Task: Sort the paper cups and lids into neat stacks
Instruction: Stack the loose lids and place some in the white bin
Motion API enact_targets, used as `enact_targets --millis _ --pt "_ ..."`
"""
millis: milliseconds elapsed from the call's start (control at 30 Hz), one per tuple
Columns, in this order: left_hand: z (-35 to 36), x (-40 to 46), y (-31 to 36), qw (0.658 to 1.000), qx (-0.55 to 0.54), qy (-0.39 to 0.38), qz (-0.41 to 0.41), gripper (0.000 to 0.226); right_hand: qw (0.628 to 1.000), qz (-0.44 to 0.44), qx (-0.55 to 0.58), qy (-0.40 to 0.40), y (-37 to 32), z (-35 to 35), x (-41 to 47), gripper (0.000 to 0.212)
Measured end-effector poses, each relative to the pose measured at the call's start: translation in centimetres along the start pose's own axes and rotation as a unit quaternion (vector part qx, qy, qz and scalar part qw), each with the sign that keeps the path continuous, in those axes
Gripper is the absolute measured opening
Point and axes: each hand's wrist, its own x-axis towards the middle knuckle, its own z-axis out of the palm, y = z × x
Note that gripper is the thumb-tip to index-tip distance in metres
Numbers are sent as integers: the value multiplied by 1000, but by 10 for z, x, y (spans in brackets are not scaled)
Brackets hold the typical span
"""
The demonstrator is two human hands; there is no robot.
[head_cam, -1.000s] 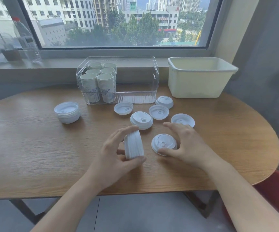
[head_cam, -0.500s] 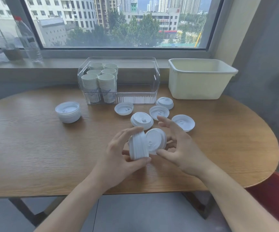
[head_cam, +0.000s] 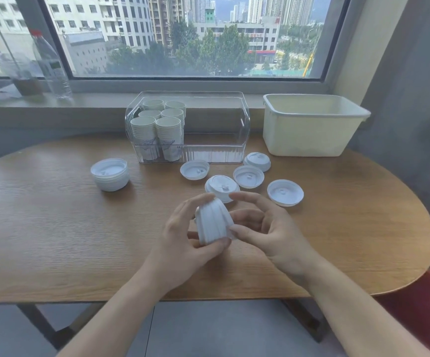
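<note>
Five loose lids (head_cam: 248, 176); six cup stacks (head_cam: 169, 136); two lid stacks (head_cam: 109, 174).

White lids (head_cam: 248, 176), cream bin (head_cam: 309, 130), wood-grain table (head_cam: 54, 228)

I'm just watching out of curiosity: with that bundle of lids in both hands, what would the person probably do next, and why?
Probably reach the right hand for the nearest loose lid, just beyond the fingers, and add it to the lid stack that the left hand grips. Five lids lie loose on the table, so the sorting looks unfinished.
</note>
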Motion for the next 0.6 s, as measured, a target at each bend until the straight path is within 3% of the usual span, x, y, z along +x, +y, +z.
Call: enact_targets --millis 233,600 --pt "-1 1 6 1000 0 2 -5 84 999 1 38 7 -1 2 2 43" --pt "-3 2 8 1000 12 13 19 80 999 11 51 1 -1 9 6 43"
